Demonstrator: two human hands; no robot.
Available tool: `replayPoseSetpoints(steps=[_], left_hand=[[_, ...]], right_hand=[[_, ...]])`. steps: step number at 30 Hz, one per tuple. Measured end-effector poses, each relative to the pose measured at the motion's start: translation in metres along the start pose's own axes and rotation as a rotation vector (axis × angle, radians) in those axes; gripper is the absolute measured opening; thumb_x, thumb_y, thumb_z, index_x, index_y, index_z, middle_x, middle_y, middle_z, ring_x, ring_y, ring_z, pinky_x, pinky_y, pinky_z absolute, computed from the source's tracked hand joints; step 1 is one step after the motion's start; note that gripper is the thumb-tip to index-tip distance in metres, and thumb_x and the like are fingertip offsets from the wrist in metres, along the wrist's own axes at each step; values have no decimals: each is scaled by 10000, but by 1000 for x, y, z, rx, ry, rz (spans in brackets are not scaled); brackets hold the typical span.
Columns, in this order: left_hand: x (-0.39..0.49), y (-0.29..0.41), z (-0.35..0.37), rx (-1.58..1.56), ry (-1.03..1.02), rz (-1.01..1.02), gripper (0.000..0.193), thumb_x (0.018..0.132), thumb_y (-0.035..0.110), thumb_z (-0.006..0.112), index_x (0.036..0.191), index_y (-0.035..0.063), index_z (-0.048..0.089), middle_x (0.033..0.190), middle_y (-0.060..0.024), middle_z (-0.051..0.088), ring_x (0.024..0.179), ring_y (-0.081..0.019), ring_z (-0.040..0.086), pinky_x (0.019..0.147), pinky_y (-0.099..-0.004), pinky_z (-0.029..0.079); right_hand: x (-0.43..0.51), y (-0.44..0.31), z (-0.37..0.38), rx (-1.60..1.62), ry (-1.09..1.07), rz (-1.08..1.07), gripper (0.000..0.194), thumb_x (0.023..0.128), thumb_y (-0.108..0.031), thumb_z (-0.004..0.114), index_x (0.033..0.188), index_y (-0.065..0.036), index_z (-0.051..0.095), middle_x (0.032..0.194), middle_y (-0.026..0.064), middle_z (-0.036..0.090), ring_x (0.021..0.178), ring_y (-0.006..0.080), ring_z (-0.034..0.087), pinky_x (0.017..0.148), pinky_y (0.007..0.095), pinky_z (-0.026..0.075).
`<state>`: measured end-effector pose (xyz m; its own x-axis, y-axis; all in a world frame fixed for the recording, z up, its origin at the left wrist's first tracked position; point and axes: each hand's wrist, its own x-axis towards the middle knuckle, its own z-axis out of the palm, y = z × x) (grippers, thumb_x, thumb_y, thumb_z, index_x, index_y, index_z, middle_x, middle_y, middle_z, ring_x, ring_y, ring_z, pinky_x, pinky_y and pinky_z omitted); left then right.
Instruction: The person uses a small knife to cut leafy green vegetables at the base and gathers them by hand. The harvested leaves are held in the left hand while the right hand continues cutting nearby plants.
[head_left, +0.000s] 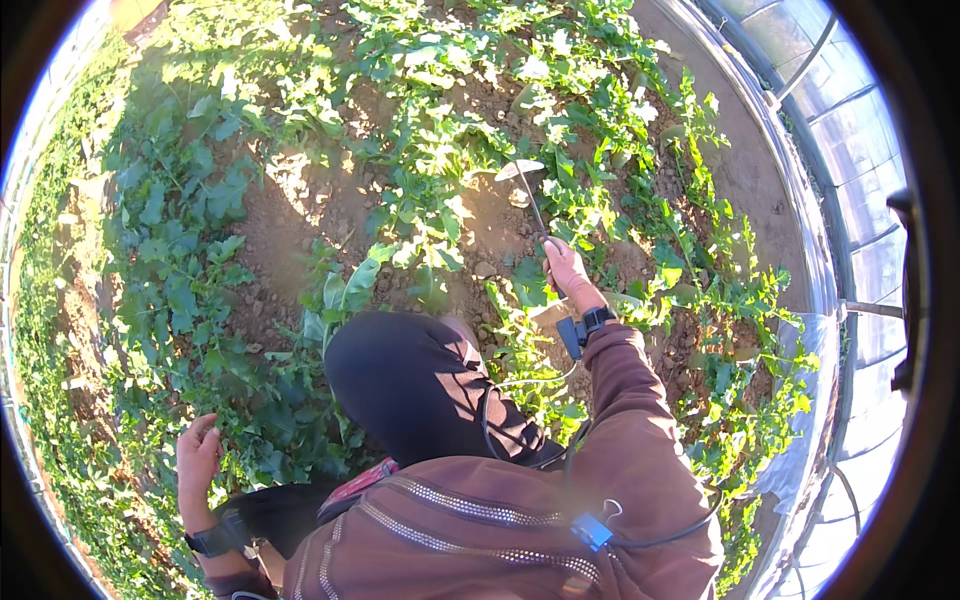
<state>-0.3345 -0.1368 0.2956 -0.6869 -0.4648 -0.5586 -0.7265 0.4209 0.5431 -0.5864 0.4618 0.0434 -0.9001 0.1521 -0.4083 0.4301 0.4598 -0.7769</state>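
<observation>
My right hand (566, 266) is closed around the handle of a small hand hoe (531, 196). Its pale metal blade (519, 170) is among the leaves, over the soil strip between two rows; whether it touches the ground I cannot tell. Lobed green leafy plants (566, 187) stand just right of the tool. Off to the left, my left hand (199, 456) hangs beside a dense row of broad-leaved plants (187, 300). Its fingers are loosely curled, and nothing shows in them.
My bent knee (397, 382) fills the near middle, between the rows. Bare cloddy soil (285, 225) lies ahead of it. A cable (536, 380) runs from a device on my right wrist. Along the right stands a clear plastic greenhouse wall (862, 187) with bent ribs, beside a bare soil path (750, 180).
</observation>
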Motion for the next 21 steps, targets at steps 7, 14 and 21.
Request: replayPoseSetpoints(steps=[7, 14, 21], left_hand=[[0, 3, 0, 98, -49, -13, 283, 871, 107, 494, 1127, 5, 560, 561, -18, 506, 389, -68, 420, 376, -222, 334], [0, 5, 3, 67, -30, -81, 300, 864, 122, 493, 1136, 12, 552, 563, -11, 514, 384, -64, 423, 365, -209, 324], [-5, 22, 9, 62, -107, -16, 284, 883, 125, 503, 1138, 10, 552, 587, 2, 511, 412, -44, 403, 384, -200, 319]], right_hand=[[16, 36, 50, -68, -228, 438, 548, 907, -446, 390, 1037, 49, 582, 915, 240, 627, 901, 331, 617, 797, 426, 468], [19, 19, 48, -96, 58, 72, 503, 880, -485, 480, 957, 5, 561, 523, 53, 468, 403, 169, 483, 365, 345, 388], [28, 23, 66, -447, -84, 106, 597, 895, -505, 392, 950, 49, 610, 859, 222, 633, 801, 356, 619, 695, 435, 466]])
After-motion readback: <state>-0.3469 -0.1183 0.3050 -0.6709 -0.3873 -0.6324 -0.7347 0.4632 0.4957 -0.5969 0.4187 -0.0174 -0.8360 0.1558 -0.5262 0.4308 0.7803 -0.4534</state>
